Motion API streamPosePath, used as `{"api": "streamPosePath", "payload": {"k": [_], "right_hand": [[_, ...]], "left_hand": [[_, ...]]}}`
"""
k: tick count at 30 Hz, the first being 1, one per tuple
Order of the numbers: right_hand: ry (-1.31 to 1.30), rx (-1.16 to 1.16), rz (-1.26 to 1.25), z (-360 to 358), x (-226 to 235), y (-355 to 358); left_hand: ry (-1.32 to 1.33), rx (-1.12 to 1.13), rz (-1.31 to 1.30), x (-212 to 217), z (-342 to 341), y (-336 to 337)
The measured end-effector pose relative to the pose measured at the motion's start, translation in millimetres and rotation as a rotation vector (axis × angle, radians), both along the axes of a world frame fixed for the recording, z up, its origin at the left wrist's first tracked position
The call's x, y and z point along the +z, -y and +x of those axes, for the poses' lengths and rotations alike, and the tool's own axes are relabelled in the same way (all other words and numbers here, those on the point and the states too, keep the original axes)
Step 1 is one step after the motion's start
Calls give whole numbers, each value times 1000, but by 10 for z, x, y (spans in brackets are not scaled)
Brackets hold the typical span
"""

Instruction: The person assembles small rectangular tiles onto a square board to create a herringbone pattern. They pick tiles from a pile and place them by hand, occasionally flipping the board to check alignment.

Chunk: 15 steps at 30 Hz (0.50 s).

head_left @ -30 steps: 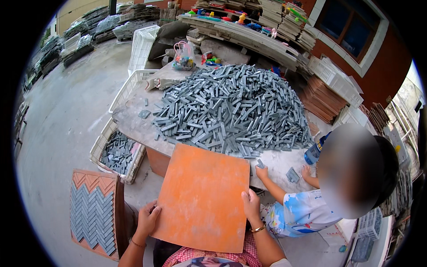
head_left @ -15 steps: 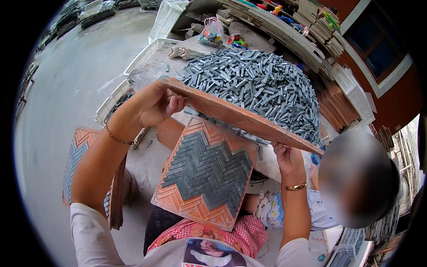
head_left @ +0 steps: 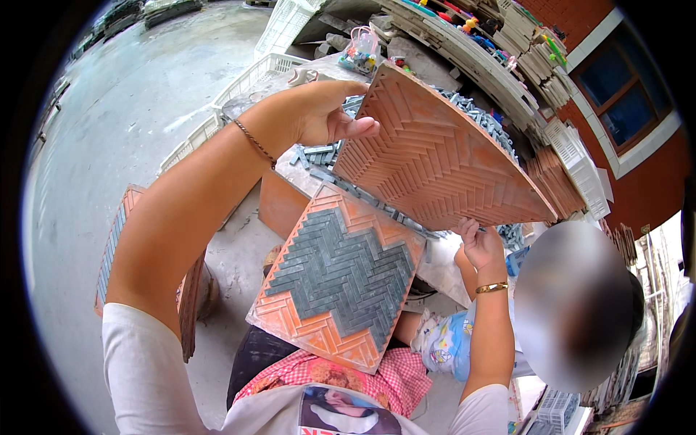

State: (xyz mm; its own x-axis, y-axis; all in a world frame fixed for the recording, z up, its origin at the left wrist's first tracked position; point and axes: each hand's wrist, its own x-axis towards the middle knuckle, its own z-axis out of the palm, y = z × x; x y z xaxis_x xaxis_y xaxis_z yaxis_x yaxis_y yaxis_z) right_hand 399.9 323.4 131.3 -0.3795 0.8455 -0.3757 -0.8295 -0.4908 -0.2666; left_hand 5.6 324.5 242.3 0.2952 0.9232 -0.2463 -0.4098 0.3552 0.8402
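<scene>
An orange herringbone-grooved mould tray (head_left: 442,156) is raised in front of me, tilted up so its bare grooved face shows. My left hand (head_left: 330,116) is closed at its left edge, some fingers hidden behind it. At the lower right edge, the fingers of my right hand (head_left: 480,243) are closed on the same tray. Below, across my lap, lies a second orange mould tray (head_left: 296,313). Dark grey strip tiles (head_left: 341,268) fill its middle in a herringbone pattern; orange grooves show at its upper and lower ends. Neither hand touches this tray.
Behind the raised tray is a heap of loose grey strip tiles (head_left: 475,116). White plastic baskets (head_left: 250,76) stand at the left of the work surface. A person (head_left: 580,304) is close on my right. Stacked orange trays (head_left: 554,180) stand at the right, and a tiled tray (head_left: 116,246) leans at the left.
The raised tray has swung from nearly edge-on to showing its grooved face, its left end going up and right. My left hand has moved up and right with it; my right hand shifted slightly.
</scene>
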Motion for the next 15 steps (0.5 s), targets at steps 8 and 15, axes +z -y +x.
{"api": "streamPosePath", "payload": {"k": [8,15], "right_hand": [[6,-67,-77,-23,51,-47],[-77,112,110,-46,-173,400]], "left_hand": [[66,54,-38,41,74,-14],[272,51,-95,-132,-149,404]]}}
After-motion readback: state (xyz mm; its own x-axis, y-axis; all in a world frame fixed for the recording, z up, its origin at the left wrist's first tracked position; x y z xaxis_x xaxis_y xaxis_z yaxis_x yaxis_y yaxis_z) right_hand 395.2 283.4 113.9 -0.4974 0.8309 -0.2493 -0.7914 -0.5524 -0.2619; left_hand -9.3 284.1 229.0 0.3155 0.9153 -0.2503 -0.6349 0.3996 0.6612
